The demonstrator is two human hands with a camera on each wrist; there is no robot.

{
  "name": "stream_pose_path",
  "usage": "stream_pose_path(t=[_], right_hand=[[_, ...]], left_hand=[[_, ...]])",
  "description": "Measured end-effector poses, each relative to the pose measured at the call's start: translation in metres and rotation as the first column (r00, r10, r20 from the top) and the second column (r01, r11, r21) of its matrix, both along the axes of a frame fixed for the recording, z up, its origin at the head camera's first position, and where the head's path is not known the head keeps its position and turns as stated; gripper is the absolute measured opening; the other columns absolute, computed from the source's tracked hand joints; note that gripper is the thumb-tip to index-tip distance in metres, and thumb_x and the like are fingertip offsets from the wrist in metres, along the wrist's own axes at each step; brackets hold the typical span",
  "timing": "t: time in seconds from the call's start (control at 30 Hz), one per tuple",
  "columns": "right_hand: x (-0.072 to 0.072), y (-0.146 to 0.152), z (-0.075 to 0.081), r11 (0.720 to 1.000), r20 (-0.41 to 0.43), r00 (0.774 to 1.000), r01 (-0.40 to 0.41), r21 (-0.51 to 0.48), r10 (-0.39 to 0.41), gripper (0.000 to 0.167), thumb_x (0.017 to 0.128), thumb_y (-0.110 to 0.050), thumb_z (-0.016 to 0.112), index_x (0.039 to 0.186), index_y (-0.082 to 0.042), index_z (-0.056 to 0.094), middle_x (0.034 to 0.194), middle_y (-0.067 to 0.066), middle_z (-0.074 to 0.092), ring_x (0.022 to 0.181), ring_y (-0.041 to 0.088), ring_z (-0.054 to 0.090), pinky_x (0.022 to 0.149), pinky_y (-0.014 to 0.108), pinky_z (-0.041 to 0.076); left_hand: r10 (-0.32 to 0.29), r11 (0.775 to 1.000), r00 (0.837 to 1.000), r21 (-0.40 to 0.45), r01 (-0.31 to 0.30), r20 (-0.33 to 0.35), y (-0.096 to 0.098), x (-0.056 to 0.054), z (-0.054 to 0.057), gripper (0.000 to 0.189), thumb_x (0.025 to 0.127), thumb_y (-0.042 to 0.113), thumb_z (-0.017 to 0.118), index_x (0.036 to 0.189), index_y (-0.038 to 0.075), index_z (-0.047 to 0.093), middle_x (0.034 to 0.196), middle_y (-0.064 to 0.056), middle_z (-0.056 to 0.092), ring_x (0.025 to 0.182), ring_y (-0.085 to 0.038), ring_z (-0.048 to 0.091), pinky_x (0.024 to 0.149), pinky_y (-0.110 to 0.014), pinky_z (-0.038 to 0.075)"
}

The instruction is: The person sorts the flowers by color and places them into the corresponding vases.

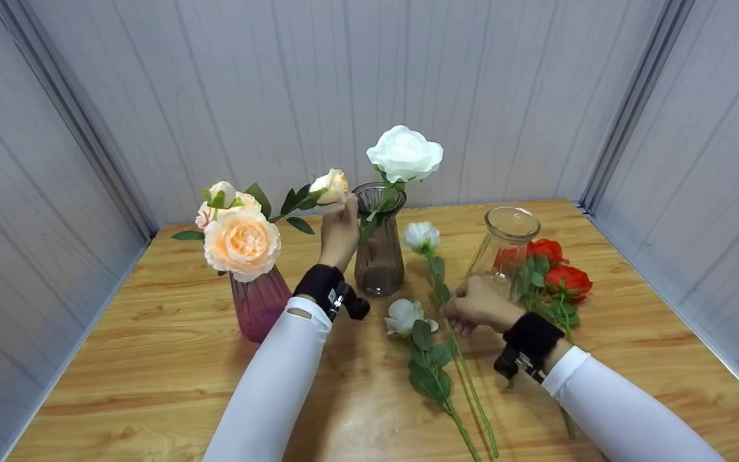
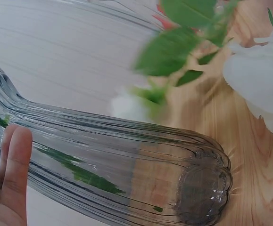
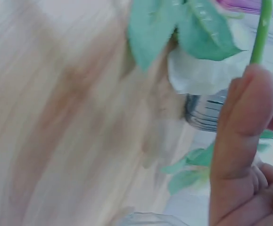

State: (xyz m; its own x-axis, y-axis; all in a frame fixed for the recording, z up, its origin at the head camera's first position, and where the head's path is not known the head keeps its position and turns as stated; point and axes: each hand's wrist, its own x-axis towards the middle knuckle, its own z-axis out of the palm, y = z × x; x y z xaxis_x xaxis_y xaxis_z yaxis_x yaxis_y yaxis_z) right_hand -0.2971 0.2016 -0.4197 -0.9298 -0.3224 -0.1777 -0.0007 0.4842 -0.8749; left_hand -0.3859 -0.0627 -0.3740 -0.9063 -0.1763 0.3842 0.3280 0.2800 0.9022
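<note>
A smoky grey ribbed glass vase (image 1: 379,263) stands upright with one large white rose (image 1: 405,154) in it, the cut stem end showing through the glass in the left wrist view. My left hand (image 1: 340,232) holds this vase at its neck, fingertips (image 2: 19,150) against the glass. With thumb and fingers, my right hand (image 1: 482,305) pinches the green stem (image 3: 262,33) of a smaller white rose (image 1: 421,237), whose head leans toward the grey vase. Another white rose (image 1: 405,317) with leaves lies on the table just left of that stem.
At the left, a pink-purple vase (image 1: 259,305) holds peach roses (image 1: 242,244); one peach bud (image 1: 331,187) reaches over my left hand. A clear glass vase (image 1: 512,224) stands beyond my right hand, with red flowers (image 1: 568,282) beside it. Panel walls (image 1: 292,96) enclose the wooden table (image 1: 151,359).
</note>
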Motion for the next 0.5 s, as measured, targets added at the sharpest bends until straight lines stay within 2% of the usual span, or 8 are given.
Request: stream_pose_path(t=[0.13, 0.23, 0.37, 0.5], right_hand=[[0.0, -0.001, 0.008, 0.994, -0.044, 0.998, 0.036, -0.103, -0.04, 0.019, 0.1, -0.003, 0.062, 0.092, 0.011, 0.071, 0.063, 0.003, 0.066, 0.054, 0.01, 0.066, 0.056, 0.028, 0.061], [0.0, -0.003, 0.012, 0.978, -0.052, 0.994, 0.089, -0.19, -0.101, 0.02, 0.102, -0.005, 0.063, 0.105, 0.014, 0.07, 0.067, 0.004, 0.069, 0.056, 0.011, 0.068, 0.059, 0.029, 0.063], [-0.001, -0.007, 0.013, 0.938, -0.046, 0.985, 0.142, -0.315, -0.165, 0.01, 0.103, -0.004, 0.064, 0.101, 0.006, 0.067, 0.069, 0.004, 0.071, 0.059, 0.012, 0.071, 0.061, 0.03, 0.064], [-0.001, -0.009, 0.014, 0.897, -0.071, 0.971, 0.18, -0.403, -0.227, 0.009, 0.104, -0.003, 0.065, 0.096, 0.002, 0.067, 0.069, 0.004, 0.072, 0.059, 0.012, 0.072, 0.062, 0.031, 0.064]], left_hand=[[0.011, 1.0, 1.0, 0.008, -0.011, 0.003, -0.001, -0.002, 0.0, 0.058, 0.115, 0.034, 0.045, 0.06, 0.023, 0.032, 0.059, 0.01, 0.029, 0.057, -0.01, 0.028, 0.06, -0.027, 0.023], [0.01, 1.0, 1.0, 0.016, -0.01, 0.007, -0.001, -0.003, 0.0, 0.057, 0.114, 0.034, 0.046, 0.06, 0.023, 0.032, 0.059, 0.01, 0.029, 0.057, -0.01, 0.027, 0.059, -0.027, 0.022], [0.016, 1.0, 1.0, 0.01, -0.016, 0.013, -0.002, -0.005, -0.001, 0.057, 0.114, 0.034, 0.046, 0.06, 0.023, 0.031, 0.059, 0.01, 0.028, 0.057, -0.009, 0.026, 0.059, -0.027, 0.022], [0.017, 1.0, 1.0, 0.004, -0.017, 0.015, -0.002, -0.004, -0.002, 0.057, 0.114, 0.036, 0.045, 0.06, 0.023, 0.031, 0.059, 0.01, 0.029, 0.057, -0.009, 0.027, 0.059, -0.027, 0.022]])
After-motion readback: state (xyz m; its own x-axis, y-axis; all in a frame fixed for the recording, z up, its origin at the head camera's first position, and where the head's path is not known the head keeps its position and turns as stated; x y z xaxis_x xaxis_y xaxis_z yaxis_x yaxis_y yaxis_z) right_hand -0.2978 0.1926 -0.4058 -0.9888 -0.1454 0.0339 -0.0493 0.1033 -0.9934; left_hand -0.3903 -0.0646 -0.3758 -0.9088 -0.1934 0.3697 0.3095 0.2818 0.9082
